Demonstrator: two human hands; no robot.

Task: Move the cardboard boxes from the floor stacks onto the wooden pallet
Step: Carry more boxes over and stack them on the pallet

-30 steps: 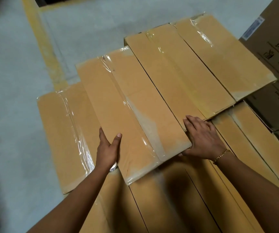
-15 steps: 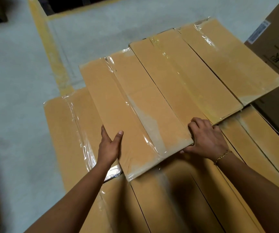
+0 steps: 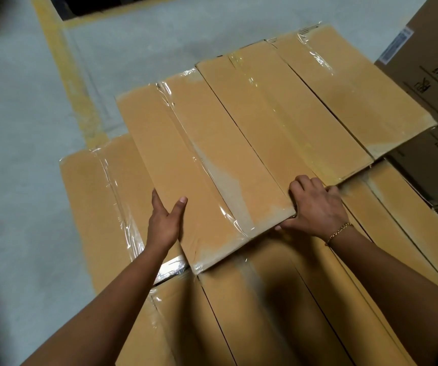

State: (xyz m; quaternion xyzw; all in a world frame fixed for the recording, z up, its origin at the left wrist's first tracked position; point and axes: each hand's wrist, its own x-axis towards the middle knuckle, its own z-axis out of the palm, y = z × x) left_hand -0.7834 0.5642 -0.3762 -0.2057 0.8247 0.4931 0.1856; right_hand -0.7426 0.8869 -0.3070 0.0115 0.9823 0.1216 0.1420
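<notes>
A long taped cardboard box lies on top of a layer of similar boxes, leftmost of an upper row. My left hand grips its left long edge near the front corner, thumb on top. My right hand holds the box's right front corner, fingers curled over the edge between it and the neighbouring box. A third upper box lies further right. Lower boxes show on the left and in front. The pallet is hidden.
Grey concrete floor with a yellow painted line lies to the left. Larger printed brown cartons stand at the right edge. A gap with a shiny strip shows between lower boxes by my left wrist.
Both hands have kept their grip on the same box; my right fingers have curled further over its corner. The view has shifted a little, with the box near the same place.
</notes>
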